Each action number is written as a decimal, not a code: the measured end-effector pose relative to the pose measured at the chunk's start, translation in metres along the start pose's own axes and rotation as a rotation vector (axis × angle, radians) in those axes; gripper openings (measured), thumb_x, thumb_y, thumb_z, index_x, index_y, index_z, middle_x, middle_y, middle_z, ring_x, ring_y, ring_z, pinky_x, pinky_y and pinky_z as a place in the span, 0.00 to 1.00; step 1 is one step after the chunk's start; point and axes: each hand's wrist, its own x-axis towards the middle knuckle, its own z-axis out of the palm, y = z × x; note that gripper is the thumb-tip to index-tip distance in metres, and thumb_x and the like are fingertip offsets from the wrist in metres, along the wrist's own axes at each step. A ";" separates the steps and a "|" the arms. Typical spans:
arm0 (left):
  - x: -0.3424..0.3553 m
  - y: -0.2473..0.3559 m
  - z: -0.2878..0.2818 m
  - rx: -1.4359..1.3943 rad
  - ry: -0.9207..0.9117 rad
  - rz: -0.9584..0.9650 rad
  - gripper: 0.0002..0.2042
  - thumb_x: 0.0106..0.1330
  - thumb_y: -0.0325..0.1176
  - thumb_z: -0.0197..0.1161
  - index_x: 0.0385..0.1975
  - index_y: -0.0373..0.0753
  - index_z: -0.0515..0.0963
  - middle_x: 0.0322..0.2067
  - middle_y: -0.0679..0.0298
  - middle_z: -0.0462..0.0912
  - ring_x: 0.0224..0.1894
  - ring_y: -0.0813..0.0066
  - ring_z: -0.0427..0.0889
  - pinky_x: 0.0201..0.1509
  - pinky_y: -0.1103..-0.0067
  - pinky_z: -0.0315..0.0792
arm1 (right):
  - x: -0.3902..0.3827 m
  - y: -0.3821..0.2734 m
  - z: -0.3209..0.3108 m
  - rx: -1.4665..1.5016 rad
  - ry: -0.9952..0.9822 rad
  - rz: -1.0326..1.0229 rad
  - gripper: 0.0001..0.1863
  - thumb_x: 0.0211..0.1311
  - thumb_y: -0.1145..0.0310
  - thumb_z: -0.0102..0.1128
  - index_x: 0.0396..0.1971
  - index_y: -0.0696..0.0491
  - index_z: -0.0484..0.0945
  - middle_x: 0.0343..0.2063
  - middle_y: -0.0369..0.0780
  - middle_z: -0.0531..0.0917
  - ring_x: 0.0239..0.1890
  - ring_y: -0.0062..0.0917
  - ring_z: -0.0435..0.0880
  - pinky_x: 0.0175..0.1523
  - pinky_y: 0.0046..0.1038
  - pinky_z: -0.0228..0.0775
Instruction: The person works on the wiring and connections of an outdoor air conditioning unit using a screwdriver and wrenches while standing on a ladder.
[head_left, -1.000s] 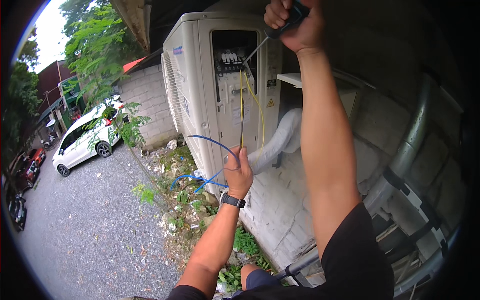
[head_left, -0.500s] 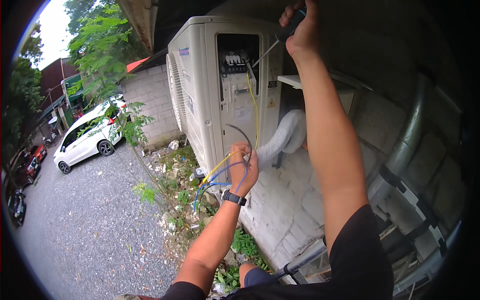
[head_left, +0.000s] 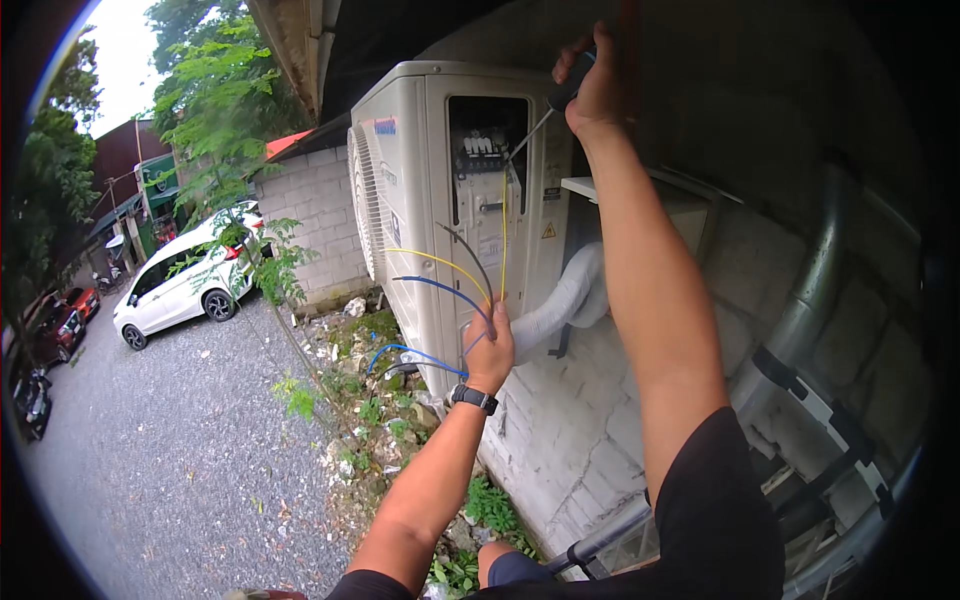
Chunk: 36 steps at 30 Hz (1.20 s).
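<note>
An outdoor air-conditioner unit (head_left: 437,230) has its side opening uncovered, showing a black terminal block (head_left: 482,158) with white parts. My right hand (head_left: 590,90), raised high at upper right, grips a dark-handled screwdriver (head_left: 563,90); its metal shaft slants down to the terminal block. My left hand (head_left: 490,345) is closed around several loose wires beside the unit's lower panel: yellow (head_left: 435,258), dark blue (head_left: 435,285) and dark grey (head_left: 463,240). One yellow wire (head_left: 504,230) runs from the terminal block down to that hand. Lighter blue wire ends (head_left: 400,352) curve out left below it.
A wrapped white pipe (head_left: 548,315) bends behind my arm beside a metal box (head_left: 660,200). Metal pipes (head_left: 805,315) run along the block wall at right. At left are a gravel yard (head_left: 200,440), a white car (head_left: 180,290), a sapling (head_left: 280,250) and weeds (head_left: 490,505).
My right hand has shifted slightly down in the picture with the screwdriver, as has the unit. The wires in my left hand have swung and fanned out differently, the yellow one now pointing upper left.
</note>
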 end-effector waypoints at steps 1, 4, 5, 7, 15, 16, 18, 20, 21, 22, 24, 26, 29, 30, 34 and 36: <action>-0.001 0.002 -0.001 0.039 -0.017 0.007 0.13 0.76 0.36 0.51 0.49 0.36 0.79 0.37 0.48 0.86 0.40 0.50 0.85 0.44 0.64 0.76 | 0.000 -0.001 0.001 0.000 -0.002 0.004 0.20 0.68 0.54 0.55 0.21 0.52 0.70 0.13 0.38 0.71 0.14 0.25 0.69 0.23 0.28 0.61; -0.002 -0.010 -0.008 0.051 0.045 0.043 0.13 0.76 0.37 0.51 0.46 0.37 0.81 0.35 0.50 0.86 0.39 0.49 0.85 0.43 0.64 0.76 | -0.006 -0.003 0.006 -0.015 -0.028 -0.007 0.20 0.68 0.52 0.54 0.23 0.53 0.71 0.14 0.38 0.73 0.16 0.24 0.71 0.25 0.27 0.63; -0.002 -0.010 -0.009 0.052 0.045 0.039 0.13 0.76 0.37 0.51 0.46 0.37 0.81 0.35 0.50 0.86 0.39 0.49 0.85 0.43 0.64 0.76 | -0.006 -0.004 0.007 -0.006 -0.033 -0.022 0.14 0.69 0.55 0.53 0.34 0.51 0.71 0.19 0.37 0.72 0.19 0.24 0.71 0.26 0.29 0.63; -0.003 -0.011 -0.009 0.059 0.038 0.034 0.13 0.77 0.37 0.51 0.45 0.37 0.81 0.35 0.50 0.86 0.39 0.49 0.85 0.42 0.63 0.76 | -0.006 0.001 0.004 0.003 -0.037 -0.031 0.12 0.71 0.58 0.52 0.46 0.49 0.71 0.24 0.37 0.71 0.21 0.25 0.70 0.27 0.31 0.63; -0.004 -0.006 -0.005 0.071 0.035 0.040 0.13 0.77 0.37 0.50 0.44 0.37 0.80 0.35 0.51 0.86 0.38 0.50 0.85 0.42 0.64 0.76 | 0.004 0.012 -0.006 0.108 -0.021 0.049 0.22 0.65 0.45 0.63 0.22 0.45 0.71 0.13 0.34 0.71 0.14 0.21 0.70 0.22 0.25 0.61; -0.004 -0.006 -0.004 0.057 0.032 0.050 0.13 0.77 0.37 0.50 0.44 0.36 0.80 0.35 0.51 0.86 0.38 0.50 0.85 0.41 0.64 0.76 | 0.002 0.011 -0.007 0.105 -0.019 0.050 0.22 0.65 0.45 0.63 0.22 0.45 0.71 0.13 0.34 0.71 0.14 0.21 0.70 0.22 0.25 0.61; -0.005 -0.002 -0.004 0.032 0.044 0.040 0.13 0.78 0.38 0.51 0.43 0.35 0.80 0.33 0.54 0.85 0.36 0.59 0.83 0.41 0.69 0.74 | -0.004 0.008 -0.006 0.102 -0.206 0.089 0.22 0.64 0.43 0.62 0.22 0.45 0.71 0.14 0.35 0.72 0.15 0.21 0.70 0.23 0.25 0.62; -0.006 0.003 -0.003 0.002 0.056 0.032 0.14 0.79 0.38 0.51 0.42 0.34 0.80 0.31 0.57 0.83 0.34 0.68 0.81 0.41 0.74 0.73 | -0.006 0.006 -0.007 0.102 -0.200 0.119 0.23 0.64 0.42 0.61 0.23 0.46 0.72 0.14 0.35 0.72 0.15 0.21 0.70 0.24 0.26 0.62; -0.007 0.006 -0.002 0.001 0.042 0.021 0.14 0.79 0.38 0.51 0.42 0.34 0.80 0.31 0.57 0.83 0.34 0.68 0.81 0.41 0.74 0.73 | -0.006 0.005 -0.009 0.103 -0.194 0.146 0.23 0.64 0.41 0.60 0.23 0.46 0.73 0.14 0.35 0.73 0.16 0.22 0.71 0.25 0.26 0.63; -0.008 0.008 -0.001 0.001 0.029 0.010 0.14 0.79 0.38 0.51 0.42 0.35 0.79 0.31 0.57 0.83 0.34 0.68 0.81 0.40 0.74 0.73 | -0.007 0.004 -0.011 0.099 -0.196 0.146 0.23 0.64 0.41 0.60 0.23 0.46 0.73 0.14 0.35 0.73 0.16 0.22 0.71 0.25 0.26 0.63; -0.008 0.011 -0.002 0.006 0.035 0.018 0.13 0.79 0.38 0.51 0.42 0.35 0.79 0.31 0.57 0.83 0.34 0.68 0.80 0.40 0.73 0.72 | -0.010 -0.001 -0.012 0.102 -0.313 0.157 0.24 0.65 0.40 0.59 0.24 0.47 0.74 0.14 0.36 0.73 0.16 0.22 0.71 0.25 0.26 0.63; -0.008 0.010 -0.001 0.011 0.041 0.027 0.13 0.79 0.38 0.51 0.42 0.35 0.79 0.30 0.57 0.82 0.33 0.68 0.80 0.40 0.73 0.72 | -0.011 -0.006 -0.011 0.110 -0.367 0.159 0.24 0.65 0.40 0.59 0.25 0.48 0.75 0.14 0.36 0.74 0.16 0.22 0.71 0.26 0.27 0.63; -0.008 0.005 0.000 -0.010 0.052 0.043 0.13 0.79 0.38 0.51 0.42 0.35 0.79 0.30 0.58 0.82 0.33 0.68 0.79 0.40 0.73 0.72 | -0.015 -0.009 -0.010 0.116 -0.443 0.152 0.25 0.66 0.40 0.58 0.25 0.49 0.75 0.14 0.36 0.74 0.16 0.22 0.72 0.26 0.27 0.63; -0.008 0.003 0.000 -0.001 0.048 0.046 0.13 0.79 0.38 0.51 0.42 0.35 0.79 0.30 0.57 0.82 0.33 0.68 0.80 0.40 0.73 0.72 | -0.018 -0.009 -0.009 0.116 -0.464 0.143 0.25 0.66 0.41 0.58 0.25 0.49 0.75 0.14 0.36 0.74 0.17 0.22 0.72 0.26 0.27 0.64; -0.006 -0.004 -0.002 0.008 0.037 0.023 0.14 0.79 0.38 0.51 0.43 0.35 0.79 0.31 0.57 0.83 0.34 0.68 0.81 0.40 0.73 0.73 | -0.024 -0.012 -0.001 0.118 -0.520 0.168 0.25 0.67 0.41 0.57 0.25 0.49 0.75 0.15 0.36 0.74 0.17 0.22 0.72 0.26 0.26 0.64; -0.007 -0.003 -0.002 0.014 0.032 0.020 0.14 0.79 0.38 0.51 0.43 0.35 0.79 0.31 0.57 0.83 0.33 0.67 0.81 0.40 0.73 0.73 | -0.028 -0.011 0.001 0.082 -0.524 0.152 0.25 0.67 0.40 0.57 0.26 0.49 0.74 0.15 0.36 0.74 0.18 0.21 0.73 0.26 0.25 0.66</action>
